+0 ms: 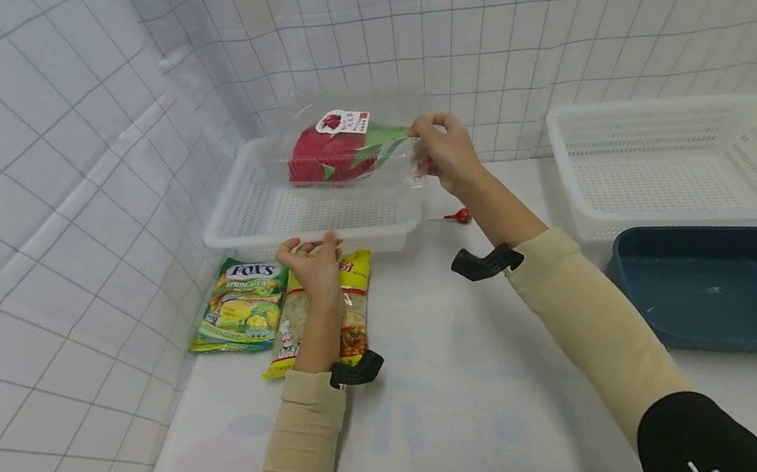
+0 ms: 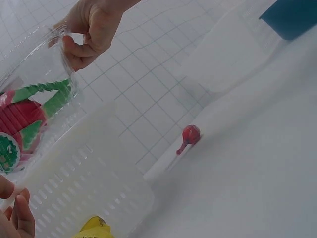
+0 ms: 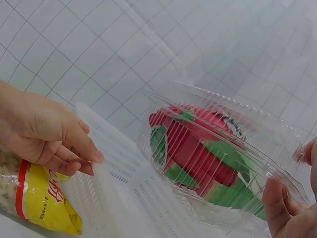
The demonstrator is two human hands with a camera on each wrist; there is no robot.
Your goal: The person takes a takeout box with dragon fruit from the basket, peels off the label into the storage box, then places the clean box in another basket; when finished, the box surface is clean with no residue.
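My right hand (image 1: 444, 149) pinches the right end of a clear plastic clamshell box (image 3: 208, 206). Inside it is a red dragon fruit (image 1: 328, 155) with green tips and a white label on top. The box is held above a white perforated basket (image 1: 378, 234) at the back left, tilted in the wrist views. At the basket's front rim, my left hand (image 1: 314, 264) grips the edge between thumb and fingers. Beneath my left wrist lies a yellow-ended clear bag of pale pieces (image 1: 356, 303). Beside it is a green Fox's Spring Tea candy bag (image 1: 242, 306).
A red lollipop (image 1: 460, 216) lies on the white table (image 1: 460, 417), right of the basket. Farther right stand a second white basket (image 1: 677, 216) and, in front of it, a dark teal bin (image 1: 716, 287). A grid-patterned wall covering (image 1: 42, 192) borders the left and back.
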